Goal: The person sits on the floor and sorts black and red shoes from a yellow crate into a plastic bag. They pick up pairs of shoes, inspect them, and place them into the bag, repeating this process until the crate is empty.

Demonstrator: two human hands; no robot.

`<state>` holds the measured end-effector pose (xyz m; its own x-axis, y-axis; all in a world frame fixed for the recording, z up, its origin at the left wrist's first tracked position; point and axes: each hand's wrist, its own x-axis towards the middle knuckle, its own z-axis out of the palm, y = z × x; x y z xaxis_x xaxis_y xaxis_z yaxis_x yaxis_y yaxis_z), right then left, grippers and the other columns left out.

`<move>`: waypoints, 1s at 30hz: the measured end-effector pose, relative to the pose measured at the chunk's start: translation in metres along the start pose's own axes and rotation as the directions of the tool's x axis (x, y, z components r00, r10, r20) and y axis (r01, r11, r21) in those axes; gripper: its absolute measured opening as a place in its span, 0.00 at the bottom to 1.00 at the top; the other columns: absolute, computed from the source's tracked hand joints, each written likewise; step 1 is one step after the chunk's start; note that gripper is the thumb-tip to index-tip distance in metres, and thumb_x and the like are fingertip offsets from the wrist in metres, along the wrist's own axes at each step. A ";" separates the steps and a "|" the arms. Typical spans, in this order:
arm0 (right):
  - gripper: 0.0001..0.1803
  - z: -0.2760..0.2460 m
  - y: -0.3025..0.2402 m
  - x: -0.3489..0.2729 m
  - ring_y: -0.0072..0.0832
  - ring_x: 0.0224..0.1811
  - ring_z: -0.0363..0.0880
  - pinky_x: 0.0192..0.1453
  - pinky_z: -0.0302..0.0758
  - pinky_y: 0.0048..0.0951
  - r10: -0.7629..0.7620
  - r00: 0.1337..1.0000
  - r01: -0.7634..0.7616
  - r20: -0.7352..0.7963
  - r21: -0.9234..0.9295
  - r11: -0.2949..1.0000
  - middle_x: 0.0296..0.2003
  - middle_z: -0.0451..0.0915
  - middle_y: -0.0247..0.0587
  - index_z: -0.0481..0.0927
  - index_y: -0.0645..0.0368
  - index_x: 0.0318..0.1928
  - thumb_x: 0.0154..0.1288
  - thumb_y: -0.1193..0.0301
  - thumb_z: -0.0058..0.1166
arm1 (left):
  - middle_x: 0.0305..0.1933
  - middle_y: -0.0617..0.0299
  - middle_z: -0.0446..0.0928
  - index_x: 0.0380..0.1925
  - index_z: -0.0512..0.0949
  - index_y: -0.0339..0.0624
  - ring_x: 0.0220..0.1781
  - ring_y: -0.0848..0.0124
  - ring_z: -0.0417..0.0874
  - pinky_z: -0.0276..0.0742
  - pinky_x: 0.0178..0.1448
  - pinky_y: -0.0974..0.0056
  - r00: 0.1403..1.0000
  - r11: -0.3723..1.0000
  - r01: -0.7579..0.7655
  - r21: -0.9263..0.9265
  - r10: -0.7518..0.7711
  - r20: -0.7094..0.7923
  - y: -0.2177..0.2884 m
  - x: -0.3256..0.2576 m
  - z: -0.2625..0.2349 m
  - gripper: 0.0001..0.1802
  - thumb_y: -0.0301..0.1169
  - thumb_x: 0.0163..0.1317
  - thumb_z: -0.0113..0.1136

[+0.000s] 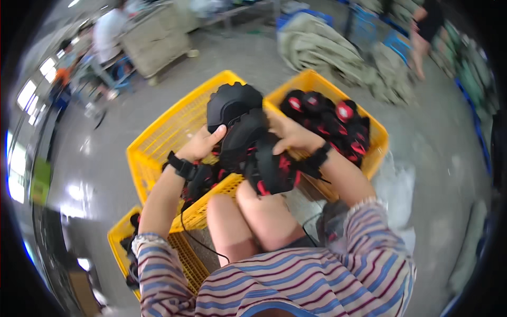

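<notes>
Above my knees, between both hands, is a stack of black knee pads [243,132] with hard ridged shells and red trim. My left hand [203,142] grips the stack's left side, thumb over the front. On the other side my right hand [293,134] is closed round the same stack; some of its fingers are hidden behind it. Beneath my left hand stands a yellow crate [182,111] with several black and red pads in its near end. By my right hand, another yellow crate [377,140] is heaped with black and red pads [330,113].
A smaller yellow crate [119,240] with dark items sits at my left. Large greenish cloth bundles [322,50] lie on the floor ahead. A big bin [156,39] and seated people are at the far left; a person stands far right. Clear plastic [393,195] lies at my right.
</notes>
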<state>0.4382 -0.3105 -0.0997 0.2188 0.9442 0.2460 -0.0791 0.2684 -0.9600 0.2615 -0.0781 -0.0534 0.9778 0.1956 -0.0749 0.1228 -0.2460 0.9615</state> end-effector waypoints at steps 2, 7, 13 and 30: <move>0.61 0.019 0.004 -0.025 0.30 0.67 0.61 0.71 0.56 0.36 0.101 0.995 -0.094 -0.018 0.254 0.963 0.65 0.63 0.37 0.54 0.56 0.69 0.28 0.83 0.72 | 0.41 0.57 0.79 0.60 0.67 0.39 0.41 0.69 0.79 0.75 0.45 0.63 0.961 0.979 0.017 0.203 -0.072 0.267 0.033 0.012 0.027 0.34 0.55 0.66 0.49; 0.47 -0.003 0.011 -0.109 0.34 0.61 0.69 0.66 0.67 0.36 0.107 0.814 0.013 -0.571 0.201 0.979 0.57 0.70 0.38 0.63 0.61 0.63 0.35 0.87 0.66 | 0.51 0.58 0.71 0.64 0.59 0.37 0.44 0.74 0.78 0.72 0.45 0.71 0.978 0.983 -0.148 0.104 0.130 0.163 0.001 0.062 0.080 0.30 0.36 0.66 0.57; 0.35 -0.177 -0.016 -0.117 0.34 0.57 0.73 0.63 0.69 0.35 -0.092 0.723 0.154 -0.685 0.029 0.988 0.56 0.73 0.42 0.63 0.63 0.62 0.52 0.81 0.58 | 0.52 0.60 0.70 0.63 0.60 0.38 0.52 0.73 0.75 0.72 0.52 0.71 0.985 0.998 -0.062 -0.027 0.066 0.162 -0.060 0.061 0.038 0.27 0.30 0.67 0.54; 0.53 -0.270 0.144 0.054 0.54 0.59 0.69 0.63 0.68 0.42 0.592 0.738 -0.392 -0.325 -0.920 -0.016 0.55 0.70 0.64 0.57 0.61 0.67 0.43 0.57 0.72 | 0.69 0.41 0.55 0.67 0.55 0.39 0.73 0.43 0.49 0.53 0.72 0.47 0.991 0.599 -0.061 0.799 -0.057 0.119 -0.263 0.073 -0.057 0.54 0.47 0.43 0.72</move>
<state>0.7010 -0.2722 -0.2610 0.4304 0.7939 -0.4296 0.8101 -0.5496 -0.2040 0.2908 0.0551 -0.2964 0.9825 0.0953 -0.1602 0.1491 -0.9175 0.3687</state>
